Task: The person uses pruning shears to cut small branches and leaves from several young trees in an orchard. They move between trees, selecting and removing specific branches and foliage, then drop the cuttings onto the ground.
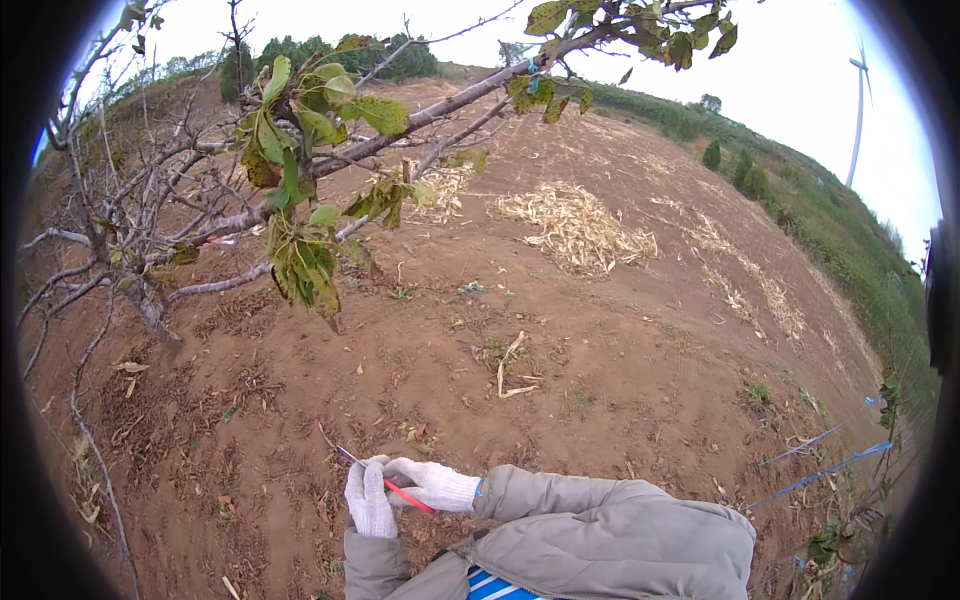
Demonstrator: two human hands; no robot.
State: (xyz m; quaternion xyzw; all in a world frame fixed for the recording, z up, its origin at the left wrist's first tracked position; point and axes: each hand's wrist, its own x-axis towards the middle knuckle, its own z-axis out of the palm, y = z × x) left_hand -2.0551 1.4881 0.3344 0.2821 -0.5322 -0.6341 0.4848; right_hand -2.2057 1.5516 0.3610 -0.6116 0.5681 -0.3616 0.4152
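My left hand (370, 501), in a white knit glove, is at the lower middle, with its fingers closed around the front part of a slim tool with a red handle (409, 496). My right hand (436, 485), also gloved in white, meets it from the right, its fingers curled at the handle. The tool's thin dark end (347, 454) sticks out past my left fingertips, up and to the left. Whether it is a blade or a saw cannot be told. Grey-beige jacket sleeves cover both arms. Between the hands, part of the tool is hidden by the fingers.
A fruit tree branch (442, 109) with spotted leaves crosses above, from bare limbs (150, 300) at the left. Dry corn husks (577, 229) lie heaped on brown soil. Blue cords (817, 476) stretch at the lower right. A wind turbine (857, 124) stands far off.
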